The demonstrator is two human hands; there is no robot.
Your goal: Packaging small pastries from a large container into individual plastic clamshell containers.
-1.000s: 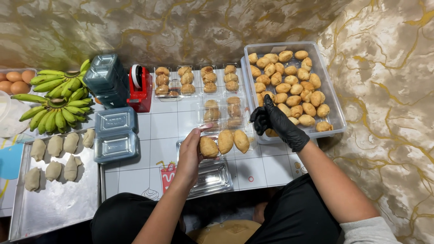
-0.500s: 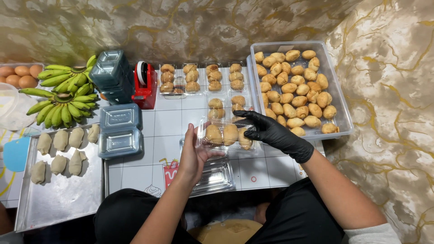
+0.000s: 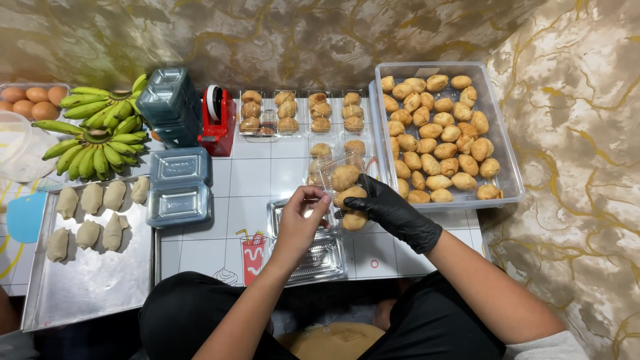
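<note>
The left hand, bare, pinches the near edge of a clear clamshell box that is tipped up above the table. The right hand, in a black glove, closes around the box from the right, its fingers wrapped on the side. Three golden buns sit in the box in a row — one high, one in the middle, one low. Under the hands lies a stack of empty clear boxes. Just to the right stands a clear tub full of buns. Behind the box, filled boxes line the wall edge, beside a red tape dispenser. Farther left are grey lidded boxes, bananas, eggs and a metal tray of pale dough pieces.
</note>
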